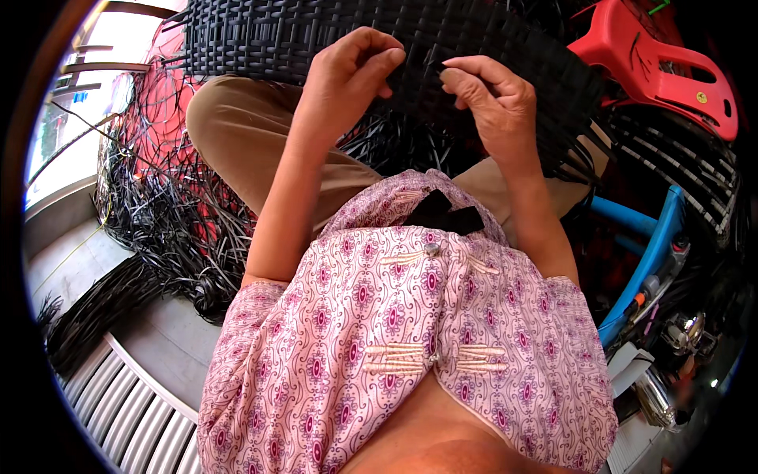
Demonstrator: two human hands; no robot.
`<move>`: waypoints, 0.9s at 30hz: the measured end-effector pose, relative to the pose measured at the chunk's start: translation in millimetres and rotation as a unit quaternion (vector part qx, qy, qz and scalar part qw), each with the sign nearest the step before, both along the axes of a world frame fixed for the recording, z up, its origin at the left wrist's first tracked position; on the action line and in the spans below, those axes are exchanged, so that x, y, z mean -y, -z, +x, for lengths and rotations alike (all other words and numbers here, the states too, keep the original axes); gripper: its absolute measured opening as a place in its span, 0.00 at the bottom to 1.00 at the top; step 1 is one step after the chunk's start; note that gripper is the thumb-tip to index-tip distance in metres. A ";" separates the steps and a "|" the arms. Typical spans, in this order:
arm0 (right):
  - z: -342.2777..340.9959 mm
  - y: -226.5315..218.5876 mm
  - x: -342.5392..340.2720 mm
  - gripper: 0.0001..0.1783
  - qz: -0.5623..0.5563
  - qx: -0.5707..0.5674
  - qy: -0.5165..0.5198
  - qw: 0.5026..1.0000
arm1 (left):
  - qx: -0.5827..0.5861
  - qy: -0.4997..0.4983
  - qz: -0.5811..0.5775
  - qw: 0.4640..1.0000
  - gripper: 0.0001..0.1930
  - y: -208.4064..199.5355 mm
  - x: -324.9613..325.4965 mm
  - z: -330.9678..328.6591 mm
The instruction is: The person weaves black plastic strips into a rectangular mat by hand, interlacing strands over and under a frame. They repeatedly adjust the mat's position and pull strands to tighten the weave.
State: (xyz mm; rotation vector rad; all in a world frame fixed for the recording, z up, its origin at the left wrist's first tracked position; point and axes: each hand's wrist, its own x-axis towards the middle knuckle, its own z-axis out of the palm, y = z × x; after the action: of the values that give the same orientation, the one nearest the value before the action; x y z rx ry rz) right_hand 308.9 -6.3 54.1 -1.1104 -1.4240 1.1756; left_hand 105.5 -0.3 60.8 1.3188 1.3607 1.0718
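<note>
A black woven wicker panel [260,39] lies across my lap, over my bent knees. My left hand [351,79] is closed above its middle, thumb pressed to the curled forefinger; whatever it pinches does not show against the dark weave. Facing it, a little to the right, my right hand [497,99] pinches the dark end of a thin black strip [439,68] between thumb and forefinger. The two hands are apart, with the weave between and behind them. Loose black strips [403,142] hang below the panel between my legs.
A tangled heap of black strips [174,229] lies at the left on red material, near a slatted white piece [134,403]. At the right stand a red plastic chair [655,71], a blue frame [651,261] and a clutter of tools and shiny metal items [685,333].
</note>
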 end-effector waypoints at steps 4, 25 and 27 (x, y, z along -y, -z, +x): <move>4.5 18.3 -2.3 0.07 -0.042 -0.026 0.053 0.997 | -0.276 -0.015 0.162 0.947 0.12 49.4 -24.9 9.2; -26.2 30.9 -21.3 0.05 0.189 0.349 0.111 0.911 | -0.234 -0.028 0.125 0.964 0.10 61.1 -25.6 21.6; -29.9 30.7 -22.6 0.05 0.189 0.373 0.102 0.902 | -0.244 -0.031 0.140 0.959 0.11 61.7 -24.9 22.2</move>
State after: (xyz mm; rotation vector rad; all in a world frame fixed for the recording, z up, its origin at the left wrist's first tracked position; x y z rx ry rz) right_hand 278.9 16.3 23.5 -1.4509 -1.9389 0.2744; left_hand 127.7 24.6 -1.0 1.8486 1.6582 1.0477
